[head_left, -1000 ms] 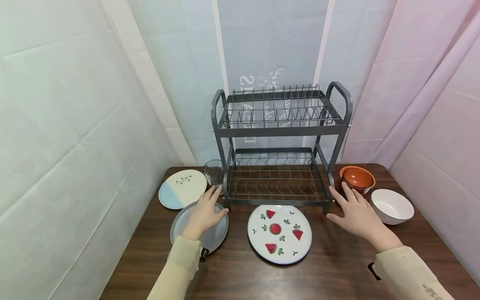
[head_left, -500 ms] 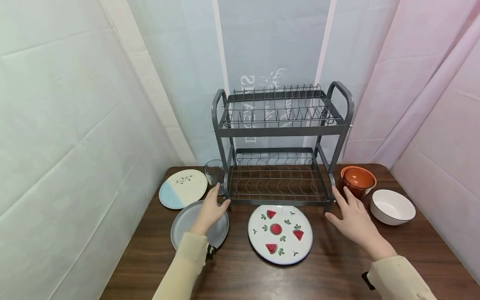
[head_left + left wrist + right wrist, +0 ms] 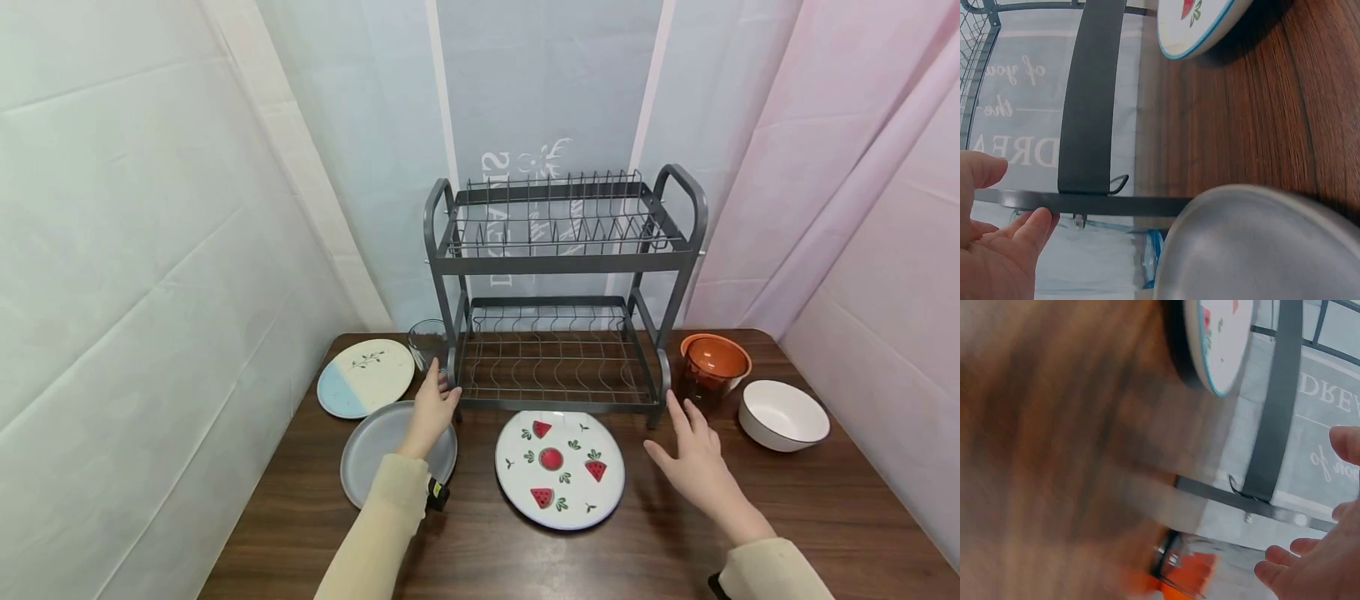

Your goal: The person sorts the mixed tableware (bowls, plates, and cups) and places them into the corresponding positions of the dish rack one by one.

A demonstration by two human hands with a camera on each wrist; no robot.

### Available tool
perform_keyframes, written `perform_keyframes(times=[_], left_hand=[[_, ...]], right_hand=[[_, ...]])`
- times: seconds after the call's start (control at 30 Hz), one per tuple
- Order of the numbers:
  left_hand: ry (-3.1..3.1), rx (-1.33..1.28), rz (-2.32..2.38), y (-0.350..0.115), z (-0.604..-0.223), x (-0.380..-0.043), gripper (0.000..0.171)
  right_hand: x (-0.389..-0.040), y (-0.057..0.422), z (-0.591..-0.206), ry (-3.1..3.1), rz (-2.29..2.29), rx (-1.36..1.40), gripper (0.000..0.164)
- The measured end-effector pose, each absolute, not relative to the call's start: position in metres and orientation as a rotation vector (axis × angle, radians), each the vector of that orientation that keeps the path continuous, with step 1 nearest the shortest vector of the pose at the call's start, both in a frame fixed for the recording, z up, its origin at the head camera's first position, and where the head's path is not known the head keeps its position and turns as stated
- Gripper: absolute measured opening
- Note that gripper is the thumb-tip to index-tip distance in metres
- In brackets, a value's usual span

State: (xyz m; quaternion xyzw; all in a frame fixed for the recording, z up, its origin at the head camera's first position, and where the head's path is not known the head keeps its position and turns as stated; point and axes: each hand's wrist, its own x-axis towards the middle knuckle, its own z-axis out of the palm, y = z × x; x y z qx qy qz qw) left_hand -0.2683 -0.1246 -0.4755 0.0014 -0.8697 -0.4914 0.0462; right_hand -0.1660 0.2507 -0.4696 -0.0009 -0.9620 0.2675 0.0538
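A dark grey two-tier dish rack (image 3: 558, 265) stands at the back of the table. My left hand (image 3: 429, 414) is at its left front post, fingers extended on the outer side and thumb apart. In the left wrist view the index fingertip overlaps the post (image 3: 1094, 203); contact is uncertain. Beneath that hand lies a grey round plate (image 3: 367, 454), partly hidden by the forearm. My right hand (image 3: 697, 462) hovers in front of the right post, fingers spread and holding nothing. Between the hands, a white plate with watermelon pictures (image 3: 558, 492) lies before the rack.
Left of the rack are a blue-and-cream plate (image 3: 367, 375) and a clear glass (image 3: 426, 337), half hidden. To the right stand an orange bowl (image 3: 720, 354), a dark amber glass (image 3: 701, 385) and a white bowl (image 3: 783, 414). Curtains enclose the wooden table (image 3: 510, 567).
My left hand has shifted right, closer to the left rack post. My right hand has drawn back toward me and slightly left, away from the bowls. The dishes and rack stay put.
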Motion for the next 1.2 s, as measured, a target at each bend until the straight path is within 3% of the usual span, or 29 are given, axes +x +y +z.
perform_keyframes(times=[0.5, 0.83, 1.2], left_hand=[[-2.703, 0.058, -1.316, -0.118, -0.470, -0.278, 0.051], [-2.657, 0.063, -1.365, -0.112, -0.478, -0.282, 0.051], [-2.608, 0.054, -1.418, -0.111, -0.480, -0.285, 0.047]], right_hand=[[-0.162, 0.221, -0.503, -2.958, 1.106, -0.214, 0.090], [-0.160, 0.206, -0.517, -2.881, 1.378, -0.420, 0.081], [-0.161, 0.192, -0.524, -2.883, 1.487, -0.471, 0.077]])
